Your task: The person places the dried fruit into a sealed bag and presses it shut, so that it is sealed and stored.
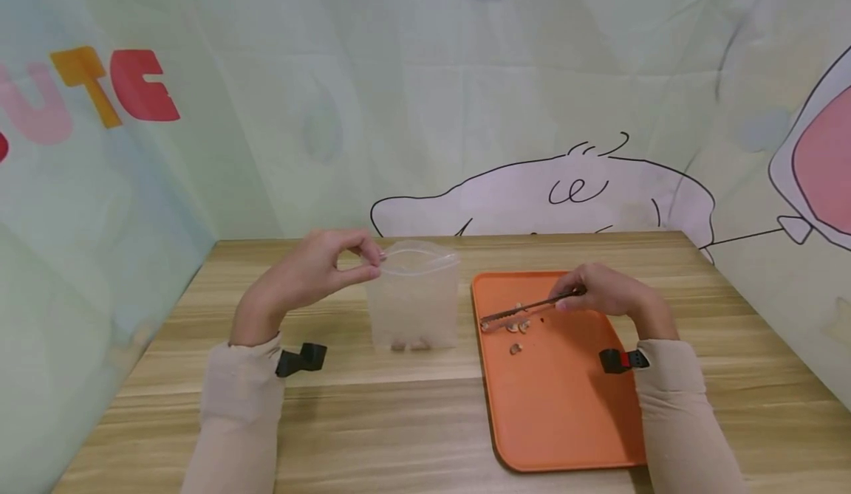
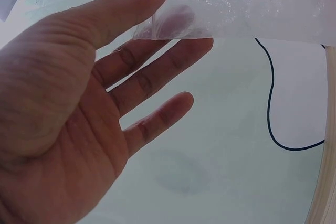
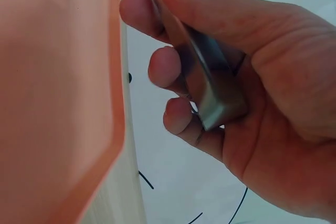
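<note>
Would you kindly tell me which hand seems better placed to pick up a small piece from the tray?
Probably the right hand: it holds the tongs over the orange tray, their tips close to the small pieces. The left hand is off the tray, pinching the plastic bag near its rim.

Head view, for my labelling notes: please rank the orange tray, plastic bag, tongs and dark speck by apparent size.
1. Orange tray, clearly largest
2. Plastic bag
3. Tongs, long but thin and partly covered
4. Dark speck, tiny
</note>
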Available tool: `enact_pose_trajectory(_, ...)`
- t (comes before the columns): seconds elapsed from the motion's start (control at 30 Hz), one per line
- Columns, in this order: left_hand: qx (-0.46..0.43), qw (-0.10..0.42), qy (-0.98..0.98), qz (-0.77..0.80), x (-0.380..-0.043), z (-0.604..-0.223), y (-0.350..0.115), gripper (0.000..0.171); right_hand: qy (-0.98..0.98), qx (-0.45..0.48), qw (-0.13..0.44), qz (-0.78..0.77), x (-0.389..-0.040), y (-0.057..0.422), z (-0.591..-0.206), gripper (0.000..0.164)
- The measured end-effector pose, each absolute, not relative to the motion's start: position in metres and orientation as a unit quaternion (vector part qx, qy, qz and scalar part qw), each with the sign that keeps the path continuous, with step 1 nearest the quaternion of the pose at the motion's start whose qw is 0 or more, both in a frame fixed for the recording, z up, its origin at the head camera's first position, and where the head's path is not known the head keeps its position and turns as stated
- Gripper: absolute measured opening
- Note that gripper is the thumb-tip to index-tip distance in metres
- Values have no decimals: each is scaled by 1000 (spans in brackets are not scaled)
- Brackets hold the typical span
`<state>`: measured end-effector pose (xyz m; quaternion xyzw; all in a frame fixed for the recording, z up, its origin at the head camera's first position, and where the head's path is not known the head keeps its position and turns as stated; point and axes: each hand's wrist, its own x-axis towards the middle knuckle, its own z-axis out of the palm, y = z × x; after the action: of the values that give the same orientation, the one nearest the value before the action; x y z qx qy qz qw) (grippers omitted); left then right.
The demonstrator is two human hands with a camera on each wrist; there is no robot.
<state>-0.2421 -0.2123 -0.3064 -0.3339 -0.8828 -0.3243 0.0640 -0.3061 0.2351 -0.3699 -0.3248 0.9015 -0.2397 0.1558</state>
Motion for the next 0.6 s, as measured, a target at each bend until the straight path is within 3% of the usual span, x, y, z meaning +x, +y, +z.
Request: enact_pose_trajectory(0.6,-332,60,-882,-328,-241,-307,-212,7,922,-279,78,-257,-290,240,-343,19)
